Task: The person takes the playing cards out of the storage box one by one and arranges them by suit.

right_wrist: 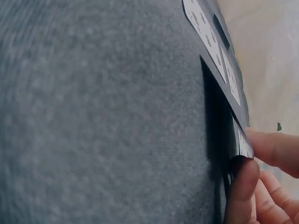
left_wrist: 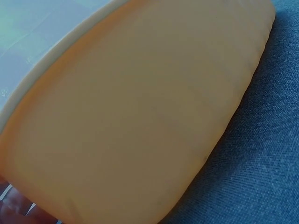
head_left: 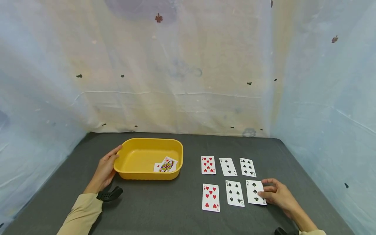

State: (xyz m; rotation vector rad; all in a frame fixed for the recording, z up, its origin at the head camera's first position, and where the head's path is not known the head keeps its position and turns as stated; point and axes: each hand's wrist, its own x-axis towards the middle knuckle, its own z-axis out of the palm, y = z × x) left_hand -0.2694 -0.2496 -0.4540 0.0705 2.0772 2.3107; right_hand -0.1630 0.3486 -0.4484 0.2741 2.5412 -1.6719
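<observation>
Head view: right hand (head_left: 278, 195) pinches clubs card (head_left: 253, 192), lower right, long axis up-frame; left hand (head_left: 104, 168) well apart, gripping yellow bin (head_left: 145, 176) centre-left.

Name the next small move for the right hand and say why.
Probably lift the near row's rightmost card clear of the table, toward the yellow tray: the right hand pinches its edge, which looks raised in the right wrist view, while the left hand holds the tray, where other cards lie.
</observation>
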